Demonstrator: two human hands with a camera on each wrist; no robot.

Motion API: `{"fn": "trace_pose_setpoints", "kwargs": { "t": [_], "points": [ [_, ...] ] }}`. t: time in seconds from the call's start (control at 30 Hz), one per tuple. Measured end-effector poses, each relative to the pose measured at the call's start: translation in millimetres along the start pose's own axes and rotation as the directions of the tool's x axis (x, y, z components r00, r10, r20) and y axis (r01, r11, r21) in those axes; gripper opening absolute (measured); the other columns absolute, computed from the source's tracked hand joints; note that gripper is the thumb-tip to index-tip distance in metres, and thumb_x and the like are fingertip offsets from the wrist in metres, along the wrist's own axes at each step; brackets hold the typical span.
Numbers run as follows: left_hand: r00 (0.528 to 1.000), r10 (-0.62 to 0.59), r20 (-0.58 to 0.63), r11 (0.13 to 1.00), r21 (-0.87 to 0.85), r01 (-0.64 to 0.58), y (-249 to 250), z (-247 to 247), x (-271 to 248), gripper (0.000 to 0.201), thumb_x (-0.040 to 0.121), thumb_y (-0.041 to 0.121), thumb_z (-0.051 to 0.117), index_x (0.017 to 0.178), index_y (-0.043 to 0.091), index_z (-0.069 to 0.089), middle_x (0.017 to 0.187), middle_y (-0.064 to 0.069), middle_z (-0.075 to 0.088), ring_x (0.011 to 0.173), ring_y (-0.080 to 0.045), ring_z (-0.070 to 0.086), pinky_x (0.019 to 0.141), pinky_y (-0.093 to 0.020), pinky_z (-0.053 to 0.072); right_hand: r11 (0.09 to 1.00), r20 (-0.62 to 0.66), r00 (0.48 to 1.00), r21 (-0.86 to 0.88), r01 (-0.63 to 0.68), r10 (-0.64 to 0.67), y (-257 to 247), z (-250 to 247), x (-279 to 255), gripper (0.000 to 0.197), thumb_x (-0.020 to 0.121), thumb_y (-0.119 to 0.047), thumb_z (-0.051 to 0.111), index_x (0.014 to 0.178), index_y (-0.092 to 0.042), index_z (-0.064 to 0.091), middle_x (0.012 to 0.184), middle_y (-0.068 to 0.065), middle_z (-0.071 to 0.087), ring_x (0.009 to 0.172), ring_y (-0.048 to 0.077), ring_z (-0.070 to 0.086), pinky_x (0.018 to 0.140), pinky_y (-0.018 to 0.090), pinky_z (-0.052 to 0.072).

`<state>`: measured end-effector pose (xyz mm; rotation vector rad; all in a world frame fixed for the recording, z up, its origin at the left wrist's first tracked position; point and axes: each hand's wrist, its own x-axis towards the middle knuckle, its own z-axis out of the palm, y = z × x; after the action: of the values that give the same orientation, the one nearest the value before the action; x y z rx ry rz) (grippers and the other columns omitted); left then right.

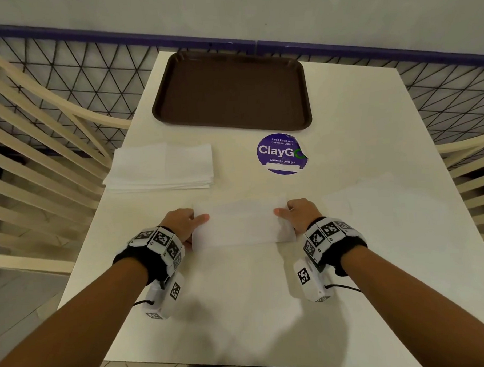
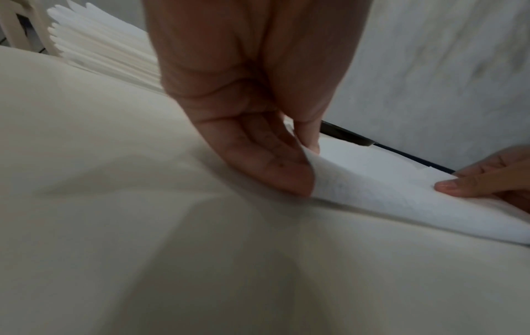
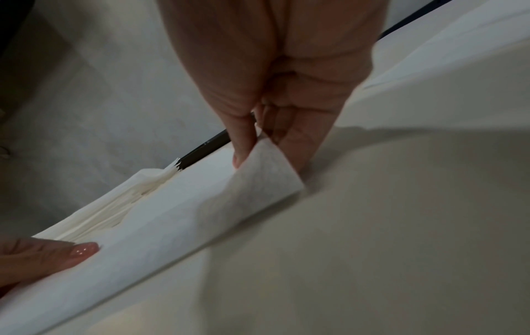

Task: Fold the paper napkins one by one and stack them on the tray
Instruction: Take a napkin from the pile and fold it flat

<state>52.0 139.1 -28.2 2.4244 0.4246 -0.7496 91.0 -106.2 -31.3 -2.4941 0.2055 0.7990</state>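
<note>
A white paper napkin (image 1: 241, 223) lies folded over on the cream table, between my hands. My left hand (image 1: 185, 222) pinches its left end (image 2: 338, 181) between thumb and fingers. My right hand (image 1: 296, 215) pinches the right end (image 3: 266, 172), which curls up off the table. A stack of unfolded white napkins (image 1: 162, 166) sits at the left, behind my left hand. The brown tray (image 1: 231, 91) lies at the far end of the table with nothing on it.
A round purple "ClayGo" sticker (image 1: 282, 153) is on the table in front of the tray. Cream slatted chairs (image 1: 26, 154) stand on both sides. A black wire mesh fence (image 1: 91, 65) and a wall run behind the table.
</note>
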Motion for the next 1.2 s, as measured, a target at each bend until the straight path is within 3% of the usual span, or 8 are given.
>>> {"fn": "trace_pose_setpoints", "kwargs": {
  "t": [0.23,0.33,0.43,0.8,0.87,0.97,1.07,1.2],
  "points": [
    [0.994,0.002,-0.111,0.998,0.057,0.004,9,-1,-7,0.028,0.090,0.036,0.055,0.086,0.011,0.044,0.090,-0.007,0.054,0.087,-0.026,0.052,0.075,-0.031,0.040,0.998,-0.009,1.000,-0.058,0.012,-0.012,-2,-1,0,0.051,0.093,-0.032,0.052,0.054,-0.012,0.026,0.057,0.003,0.031,0.073,0.023,0.038,0.050,0.021,0.023],
    [0.947,0.225,-0.229,0.948,0.278,-0.158,23,4,-16,0.031,0.092,0.017,0.053,0.120,0.011,0.041,0.120,-0.007,0.045,0.103,-0.027,0.052,0.082,-0.035,0.044,0.998,-0.009,1.000,-0.065,0.010,-0.011,-2,0,1,0.050,0.092,-0.032,0.053,0.055,-0.013,0.027,0.057,0.002,0.032,0.068,0.023,0.038,0.050,0.022,0.024],
    [0.871,0.484,-0.090,0.749,0.557,-0.359,32,16,-18,0.047,0.093,0.004,0.040,0.138,0.017,0.035,0.136,-0.007,0.036,0.115,-0.026,0.043,0.087,-0.033,0.041,0.997,-0.009,1.000,-0.073,0.019,-0.020,-3,1,2,0.050,0.092,-0.032,0.054,0.055,-0.013,0.026,0.057,0.002,0.031,0.053,0.015,0.032,0.049,0.022,0.023],
    [0.899,0.436,-0.044,0.708,0.634,-0.312,35,41,-26,0.057,0.094,0.054,0.034,0.138,0.017,0.032,0.143,0.002,0.029,0.125,-0.022,0.034,0.085,-0.029,0.043,0.999,-0.040,0.999,-0.025,0.033,-0.034,-3,2,-4,0.042,0.093,-0.028,0.053,0.060,-0.011,0.035,0.063,0.003,0.040,0.078,0.024,0.042,0.054,0.022,0.028],
    [0.891,0.449,-0.061,0.704,0.638,-0.311,33,44,-27,0.057,0.094,0.053,0.033,0.138,0.016,0.031,0.143,0.001,0.029,0.124,-0.022,0.034,0.086,-0.028,0.042,0.998,-0.094,0.995,0.040,0.050,-0.046,-5,2,-12,0.023,0.092,-0.029,0.055,0.094,-0.005,0.055,0.092,0.012,0.059,0.096,0.029,0.053,0.074,0.027,0.042],
    [0.879,0.470,-0.083,0.692,0.652,-0.309,31,47,-28,0.057,0.095,0.052,0.031,0.138,0.014,0.029,0.143,0.000,0.028,0.123,-0.022,0.034,0.086,-0.028,0.041,0.985,-0.244,0.954,-0.054,0.165,-0.173,-4,14,-30,0.051,0.094,-0.028,0.052,0.138,-0.008,0.036,0.132,0.015,0.044,0.119,0.028,0.048,0.099,0.030,0.038],
    [0.872,0.480,-0.093,0.687,0.658,-0.308,28,50,-27,0.057,0.095,0.051,0.030,0.139,0.014,0.029,0.143,0.000,0.028,0.123,-0.023,0.034,0.089,-0.029,0.039,0.822,-0.291,0.812,-0.447,0.352,-0.506,-2,42,-52,0.039,0.090,-0.023,0.046,0.121,-0.005,0.060,0.125,0.014,0.058,0.110,0.028,0.061,0.092,0.035,0.050],
    [0.862,0.497,-0.099,0.673,0.671,-0.312,27,51,-27,0.058,0.095,0.052,0.029,0.140,0.014,0.028,0.143,-0.001,0.029,0.124,-0.023,0.035,0.092,-0.029,0.038,0.655,-0.027,0.814,-0.609,0.447,-0.580,-3,84,-71,0.052,0.090,-0.026,0.026,0.100,-0.010,0.074,0.111,0.006,0.070,0.102,0.019,0.068,0.083,0.035,0.055]
  ]
}}
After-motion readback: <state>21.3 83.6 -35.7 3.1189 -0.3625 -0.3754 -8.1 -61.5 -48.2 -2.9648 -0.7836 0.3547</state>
